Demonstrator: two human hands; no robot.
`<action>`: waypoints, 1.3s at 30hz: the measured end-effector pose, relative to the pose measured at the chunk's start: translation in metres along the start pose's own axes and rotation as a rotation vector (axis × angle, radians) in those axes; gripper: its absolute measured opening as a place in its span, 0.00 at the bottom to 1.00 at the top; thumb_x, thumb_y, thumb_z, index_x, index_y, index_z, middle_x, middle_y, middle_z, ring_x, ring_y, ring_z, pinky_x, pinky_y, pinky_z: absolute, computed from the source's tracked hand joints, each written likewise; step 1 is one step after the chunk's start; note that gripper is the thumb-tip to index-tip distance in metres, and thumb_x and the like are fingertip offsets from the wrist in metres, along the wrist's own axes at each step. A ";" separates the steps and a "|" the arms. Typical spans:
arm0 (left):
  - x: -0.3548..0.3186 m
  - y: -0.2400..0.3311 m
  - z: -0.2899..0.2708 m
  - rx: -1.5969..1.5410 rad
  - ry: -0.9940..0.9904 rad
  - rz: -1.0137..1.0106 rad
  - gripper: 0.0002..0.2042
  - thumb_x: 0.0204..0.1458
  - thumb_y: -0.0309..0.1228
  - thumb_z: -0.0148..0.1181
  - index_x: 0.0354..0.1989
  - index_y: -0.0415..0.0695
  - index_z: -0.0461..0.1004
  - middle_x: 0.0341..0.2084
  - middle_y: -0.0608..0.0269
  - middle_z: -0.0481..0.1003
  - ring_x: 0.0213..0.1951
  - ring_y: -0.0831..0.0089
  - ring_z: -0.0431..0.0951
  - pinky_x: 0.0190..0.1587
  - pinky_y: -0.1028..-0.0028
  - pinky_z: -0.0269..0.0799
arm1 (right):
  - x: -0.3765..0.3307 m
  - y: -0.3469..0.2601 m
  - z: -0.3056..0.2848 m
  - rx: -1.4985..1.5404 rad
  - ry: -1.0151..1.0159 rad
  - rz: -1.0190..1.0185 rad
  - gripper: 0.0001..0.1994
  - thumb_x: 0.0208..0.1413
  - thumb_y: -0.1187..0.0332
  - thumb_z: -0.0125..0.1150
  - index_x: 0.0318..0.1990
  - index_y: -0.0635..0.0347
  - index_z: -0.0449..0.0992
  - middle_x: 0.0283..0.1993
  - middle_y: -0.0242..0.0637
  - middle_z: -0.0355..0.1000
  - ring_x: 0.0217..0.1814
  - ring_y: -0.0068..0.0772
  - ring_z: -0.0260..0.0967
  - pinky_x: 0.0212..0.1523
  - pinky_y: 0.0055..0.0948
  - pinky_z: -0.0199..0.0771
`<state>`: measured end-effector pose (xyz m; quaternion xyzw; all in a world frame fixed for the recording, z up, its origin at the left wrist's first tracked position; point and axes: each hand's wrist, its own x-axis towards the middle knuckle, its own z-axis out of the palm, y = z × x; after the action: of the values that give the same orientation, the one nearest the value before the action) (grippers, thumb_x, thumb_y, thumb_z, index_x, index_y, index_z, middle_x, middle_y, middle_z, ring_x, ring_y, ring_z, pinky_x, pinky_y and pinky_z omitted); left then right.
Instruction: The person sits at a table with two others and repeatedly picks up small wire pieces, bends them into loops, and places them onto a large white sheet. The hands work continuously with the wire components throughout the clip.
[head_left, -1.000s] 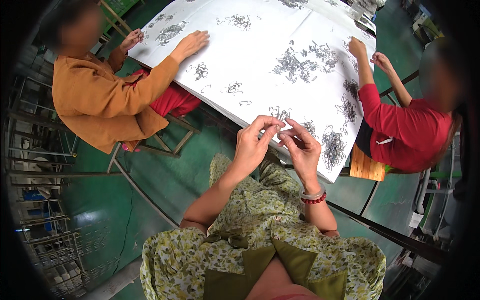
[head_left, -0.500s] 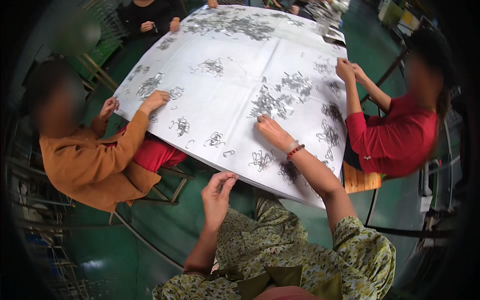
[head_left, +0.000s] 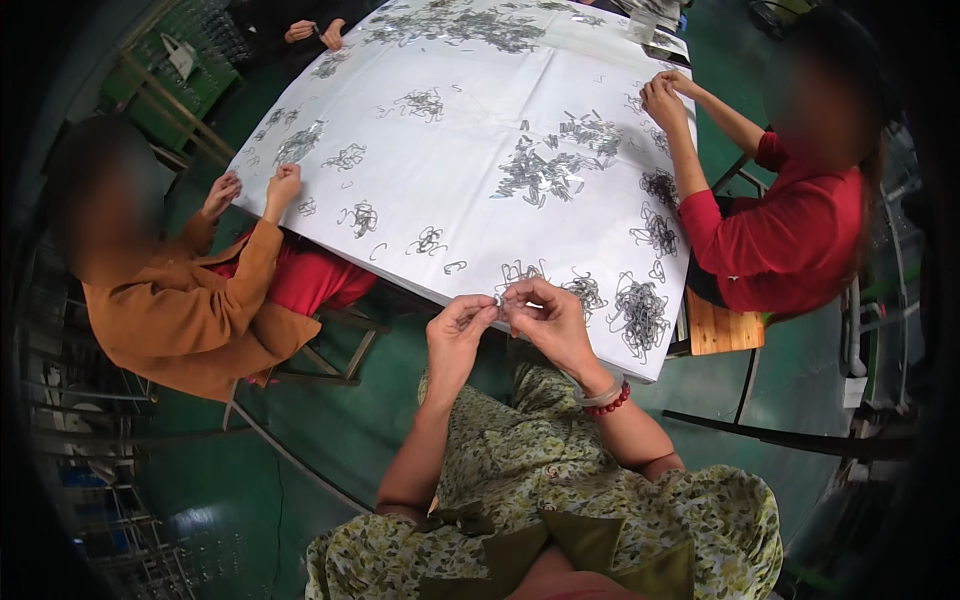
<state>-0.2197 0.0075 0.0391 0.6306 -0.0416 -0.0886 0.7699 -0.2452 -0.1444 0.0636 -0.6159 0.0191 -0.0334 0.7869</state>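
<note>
At the near edge of the white-covered table (head_left: 480, 190), my left hand (head_left: 457, 338) and my right hand (head_left: 552, 325) meet with fingertips nearly touching. Both are closed in a pinch. Something small and pale shows between them, too tiny to make out. Just beyond my right hand lie tangled heaps of dark bent wire hooks (head_left: 640, 316), partly hidden by its fingers. A few loose hooks (head_left: 455, 267) lie to the left. Farther off, mid-table, is a scattered pile of small grey strips (head_left: 540, 172).
A person in a brown jacket (head_left: 180, 315) works at the left edge, and one in a red top (head_left: 790, 240) at the right, beside a wooden stool (head_left: 726, 332). Another person's hands (head_left: 315, 33) are at the far side. More grey strips (head_left: 470, 28) cover the far end.
My right hand has drawn back from the grey strip pile to the near edge, meeting my left, which rose slightly. The brown-jacketed person's hand pulled back from the hooks.
</note>
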 end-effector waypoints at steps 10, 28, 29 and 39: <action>-0.004 0.009 0.001 0.007 -0.003 -0.013 0.07 0.54 0.22 0.62 0.39 0.33 0.77 0.32 0.64 0.79 0.35 0.82 0.76 0.41 0.81 0.73 | -0.004 0.005 0.004 -0.344 0.083 -0.267 0.05 0.53 0.82 0.59 0.37 0.71 0.75 0.34 0.32 0.71 0.30 0.18 0.70 0.27 0.17 0.72; 0.004 0.036 -0.008 0.339 -0.191 0.019 0.07 0.52 0.27 0.63 0.36 0.37 0.79 0.29 0.61 0.81 0.34 0.79 0.79 0.40 0.77 0.73 | 0.005 -0.011 0.000 -0.075 0.084 -0.061 0.07 0.51 0.84 0.60 0.38 0.71 0.76 0.33 0.37 0.73 0.31 0.22 0.72 0.30 0.19 0.74; 0.005 0.037 -0.009 0.350 -0.216 0.031 0.07 0.53 0.27 0.62 0.37 0.37 0.79 0.29 0.60 0.81 0.35 0.78 0.79 0.40 0.76 0.73 | 0.003 -0.008 0.000 -0.097 0.089 -0.094 0.07 0.50 0.84 0.61 0.38 0.71 0.77 0.33 0.37 0.73 0.33 0.22 0.71 0.31 0.19 0.73; 0.100 0.027 -0.042 -0.016 -0.362 -0.001 0.22 0.54 0.21 0.57 0.58 0.37 0.64 0.48 0.58 0.74 0.52 0.72 0.72 0.54 0.71 0.68 | 0.030 -0.027 -0.003 -0.060 0.160 -0.229 0.10 0.41 0.90 0.57 0.32 0.70 0.76 0.31 0.36 0.72 0.29 0.22 0.64 0.32 0.21 0.64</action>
<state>-0.1120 0.0341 0.0525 0.5984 -0.1784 -0.2014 0.7547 -0.2165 -0.1559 0.0893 -0.6328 0.0126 -0.1713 0.7550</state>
